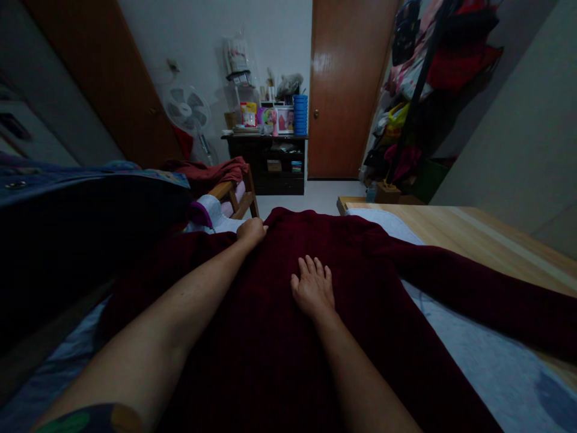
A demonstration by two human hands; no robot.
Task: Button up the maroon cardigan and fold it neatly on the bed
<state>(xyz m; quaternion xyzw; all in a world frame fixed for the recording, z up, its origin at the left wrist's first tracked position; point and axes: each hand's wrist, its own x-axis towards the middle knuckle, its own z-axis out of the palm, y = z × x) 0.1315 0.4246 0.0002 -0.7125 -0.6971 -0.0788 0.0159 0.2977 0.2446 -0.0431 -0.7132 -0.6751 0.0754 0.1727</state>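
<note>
A dark maroon long-sleeved sweater (270, 337) lies spread out in front of me, neck end away from me. One sleeve stretches to the right; the other goes left, partly behind my left forearm. My left hand (251, 231) is closed at the sweater's upper left shoulder, fingers curled around the cloth there. Flat on the sweater's upper middle rests my right hand (312, 287), with its fingers spread and nothing in them. Beneath the sweater is a light blue-grey cloth (455, 325), covering part of a wooden surface (491, 234).
Dark and patterned cloth (90, 180) rises close on the left. Beyond it, reddish cloth (216, 171) drapes over a wooden chair (246, 198). A fan (187, 108), a dark cabinet (265, 162) and a brown door (351, 90) stand at the back. Clothes and bags (433, 78) hang at right.
</note>
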